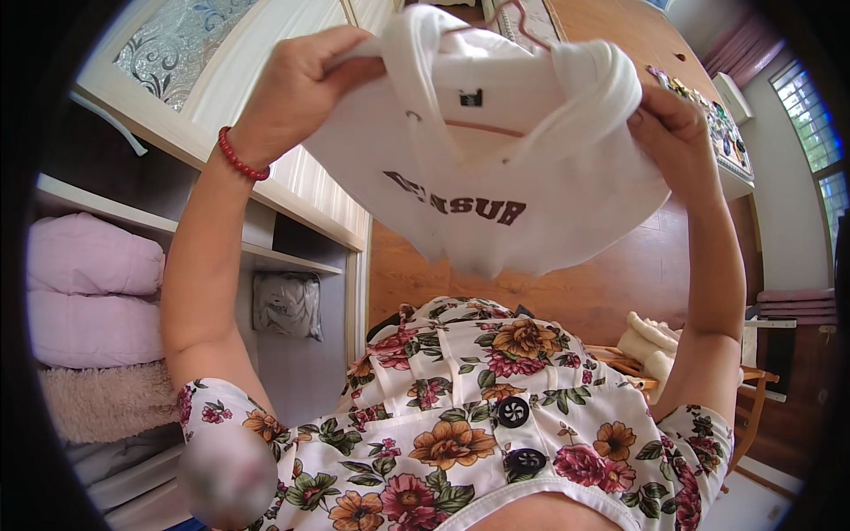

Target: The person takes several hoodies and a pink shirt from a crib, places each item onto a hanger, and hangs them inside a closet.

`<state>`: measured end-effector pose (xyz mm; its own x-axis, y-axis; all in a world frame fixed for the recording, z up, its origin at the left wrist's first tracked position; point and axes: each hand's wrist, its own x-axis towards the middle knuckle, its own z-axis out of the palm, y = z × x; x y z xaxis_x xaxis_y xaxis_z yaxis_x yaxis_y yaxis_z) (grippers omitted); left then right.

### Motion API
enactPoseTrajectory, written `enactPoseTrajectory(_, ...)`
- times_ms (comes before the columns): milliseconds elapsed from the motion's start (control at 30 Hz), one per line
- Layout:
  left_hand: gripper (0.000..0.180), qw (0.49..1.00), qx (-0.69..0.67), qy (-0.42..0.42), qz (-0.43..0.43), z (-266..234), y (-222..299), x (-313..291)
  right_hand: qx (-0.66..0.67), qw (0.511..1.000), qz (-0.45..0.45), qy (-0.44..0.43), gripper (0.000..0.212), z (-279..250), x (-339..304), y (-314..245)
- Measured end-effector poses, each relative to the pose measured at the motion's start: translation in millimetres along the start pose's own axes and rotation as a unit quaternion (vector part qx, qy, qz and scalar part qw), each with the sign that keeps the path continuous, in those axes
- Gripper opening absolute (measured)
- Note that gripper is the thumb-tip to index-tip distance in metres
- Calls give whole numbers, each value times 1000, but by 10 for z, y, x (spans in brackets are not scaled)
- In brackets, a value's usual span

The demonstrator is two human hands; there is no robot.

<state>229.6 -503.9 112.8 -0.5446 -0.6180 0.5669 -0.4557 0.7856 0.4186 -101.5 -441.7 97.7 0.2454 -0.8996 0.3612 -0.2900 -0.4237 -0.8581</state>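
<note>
A white hooded sweatshirt (496,177) with dark lettering across its chest hangs spread out before me. Its hood is folded back around the neck opening, where a small dark label shows. A reddish-brown clothes hanger (522,26) sits inside it, the hook rising above the collar and a bar crossing within the neck. My left hand (305,84) pinches one shoulder of the sweatshirt, a red bead bracelet on that wrist. At the other shoulder, my right hand (673,133) grips the fabric with its fingers closed. The lower part of the garment falls away below.
On the left, an open wardrobe holds folded pink bedding (93,265), a fluffy beige blanket (106,398) and a grey plastic-wrapped bundle (288,303). White sliding doors (257,71) stand above. A wooden chair (753,398) with a cream cloth (651,345) is at the right.
</note>
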Motion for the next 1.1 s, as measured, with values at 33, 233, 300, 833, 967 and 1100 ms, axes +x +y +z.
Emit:
enactPoseTrajectory(33, 14, 999, -25, 35, -7, 2, 39, -6, -24, 1000, -4, 4, 18, -9, 45, -26)
enactPoseTrajectory(233, 18, 977, -20, 211, -29, -214, -80, -122, -125, 988, -61, -64, 36, -170, 280, 0)
enactPoseTrajectory(300, 18, 966, 20, 252, -51, -298, -88, -182, -117, 989, -87, 0, 37, -122, 226, 81)
enactPoseTrajectory(833, 19, 913, 234, 331, -53, -396, 162, -634, -151, 965, -205, 67, 20, 333, 530, 315)
enactPoseTrajectory(967, 21, 921, 270, 277, -45, -215, 227, -734, -174, 953, -250, 6, 21, 678, 517, 227)
enactPoseTrajectory(1100, 24, 927, 298, 223, -51, -262, 261, -970, -163, 957, -239, 0, 14, 982, 539, 452)
